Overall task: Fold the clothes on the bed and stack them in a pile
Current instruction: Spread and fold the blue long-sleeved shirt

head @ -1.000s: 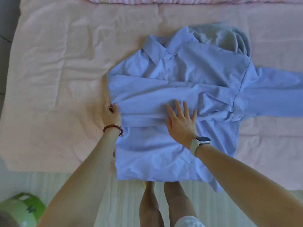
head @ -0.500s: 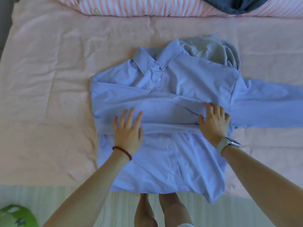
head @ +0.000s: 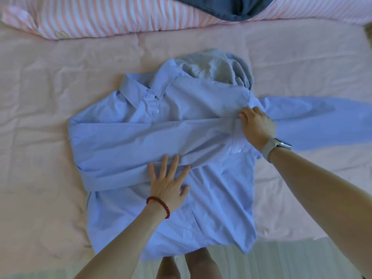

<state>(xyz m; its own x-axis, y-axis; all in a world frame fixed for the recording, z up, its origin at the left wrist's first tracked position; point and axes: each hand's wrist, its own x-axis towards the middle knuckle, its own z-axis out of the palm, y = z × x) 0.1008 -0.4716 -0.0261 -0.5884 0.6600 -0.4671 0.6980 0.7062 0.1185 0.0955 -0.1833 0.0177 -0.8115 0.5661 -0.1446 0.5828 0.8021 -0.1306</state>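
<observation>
**Blue shirt flat on the bed, 1 sleeve folded across**

The blue shirt [head: 141,125] lies on the pink bed [head: 40,97]. On its lower middle, the left hand [head: 168,183] presses flat, fingers spread. At its right shoulder seam, the right hand [head: 257,126] pinches fabric with curled fingers. Beyond that, 1 sleeve [head: 322,121] stretches out.

Two bare forearms, a bead bracelet and a wristwatch

Both arms are bare, no sleeves showing anywhere up to the frame's lower edge. The left hand [head: 168,185], in the lower middle of the frame, has a bracelet of small dark red round beads [head: 159,205] around the wrist. The right hand [head: 257,127], at the right of the frame, has a watch [head: 282,144] with a dark rounded-rectangle face on a light grey band. Two bare lower legs [head: 191,266] show at the bottom centre.
</observation>
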